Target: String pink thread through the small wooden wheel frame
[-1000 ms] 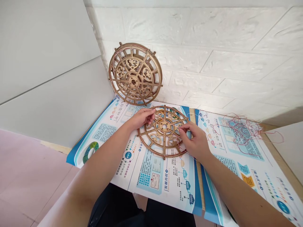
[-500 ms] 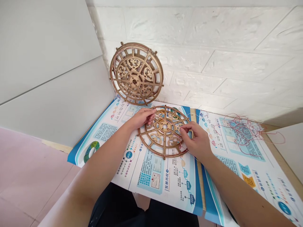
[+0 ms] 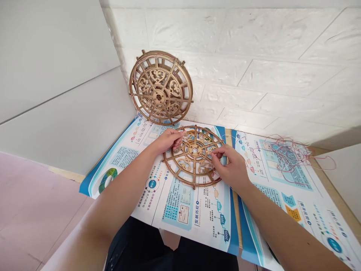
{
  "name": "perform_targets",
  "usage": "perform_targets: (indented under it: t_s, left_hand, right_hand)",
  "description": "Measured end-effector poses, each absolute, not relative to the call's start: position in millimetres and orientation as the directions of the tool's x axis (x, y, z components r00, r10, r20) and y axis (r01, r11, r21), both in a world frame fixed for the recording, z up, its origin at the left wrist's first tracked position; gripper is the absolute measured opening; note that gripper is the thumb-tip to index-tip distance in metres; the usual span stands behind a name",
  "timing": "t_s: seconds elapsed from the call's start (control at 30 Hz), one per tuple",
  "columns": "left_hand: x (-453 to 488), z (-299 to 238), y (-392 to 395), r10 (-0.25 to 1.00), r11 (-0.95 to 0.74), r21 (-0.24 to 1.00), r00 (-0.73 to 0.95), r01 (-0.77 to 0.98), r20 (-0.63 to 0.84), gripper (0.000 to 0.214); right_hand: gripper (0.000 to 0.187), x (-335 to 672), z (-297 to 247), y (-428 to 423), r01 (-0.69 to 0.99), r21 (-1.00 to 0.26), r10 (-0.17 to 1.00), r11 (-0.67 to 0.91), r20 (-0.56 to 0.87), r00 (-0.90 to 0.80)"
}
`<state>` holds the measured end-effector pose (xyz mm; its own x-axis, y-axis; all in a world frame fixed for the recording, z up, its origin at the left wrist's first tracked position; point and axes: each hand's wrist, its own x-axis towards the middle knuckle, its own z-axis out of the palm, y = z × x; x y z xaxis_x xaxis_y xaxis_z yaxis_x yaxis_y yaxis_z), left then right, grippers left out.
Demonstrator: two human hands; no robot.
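wooden wheel point(image 3: 194, 149): lying flat | left hand point(image 3: 168, 141): rim point(image 3: 167, 162) | right hand point(image 3: 229, 167): spokes point(image 3: 204, 151)

Wooden wheel point(image 3: 194, 156) on poster point(image 3: 124, 165); string point(image 3: 287, 154) right

A white wall of embossed faux-brick panels point(image 3: 254, 56) fills the upper right of the frame, meeting a smooth pale grey panel point(image 3: 56, 75) at the upper left (a thin dark seam runs across it). Pinkish tile flooring point(image 3: 34, 210) spreads over the lower left, a strip of light wood surface point(image 3: 342, 203) shows at the right edge, and soft, even light brightens the wall.
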<state>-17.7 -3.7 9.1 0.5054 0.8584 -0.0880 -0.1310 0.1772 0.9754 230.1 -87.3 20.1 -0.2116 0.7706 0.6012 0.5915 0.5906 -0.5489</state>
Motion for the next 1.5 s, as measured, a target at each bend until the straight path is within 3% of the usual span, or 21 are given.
perform_targets:
  t_s: [0.2, 0.57, 0.77, 0.97, 1.1, 1.33, 1.5]
  left_hand:
    - [-18, 11, -5, 0.867, 0.197, 0.97, 0.487, -0.141, -0.105, 0.055]
    - [-14, 10, -3, 0.914, 0.144, 0.981, 0.398, -0.128, -0.083, 0.027]
    - [-13, 13, -13, 0.958, -0.076, 0.982, 0.287, 0.172, 0.024, 0.017]
    - [-12, 17, -19, 0.936, -0.351, 0.804, 0.205, 0.48, 0.286, 0.014]
    - [-18, 18, -19, 0.904, -0.399, 0.688, 0.133, 0.606, 0.407, 0.018]
    - [-20, 6, -18, 0.945, -0.274, 0.511, 0.131, 0.815, 0.299, 0.031]
    - [-21, -2, -15, 0.959, -0.245, 0.494, 0.132, 0.834, 0.252, 0.039]
  right_hand:
    - [0.008, 232, 21, -87, 0.598, -0.508, 0.745, 0.619, 0.621, -0.243]
    - [0.005, 239, 13, -79, 0.604, -0.497, 0.749, 0.622, 0.603, -0.275]
    - [0.005, 246, 9, -71, 0.668, -0.45, 0.767, 0.593, 0.57, -0.296]
    - [0.012, 255, 1, -62, 0.772, -0.42, 0.837, 0.477, 0.486, -0.253]
    - [0.016, 255, -2, -61, 0.81, -0.401, 0.857, 0.428, 0.464, -0.223]
    - [0.014, 242, 28, -70, 0.771, -0.351, 0.704, 0.531, 0.69, -0.17]
    - [0.01, 235, 85, -74, 0.689, -0.241, 0.506, 0.683, 0.837, -0.209]
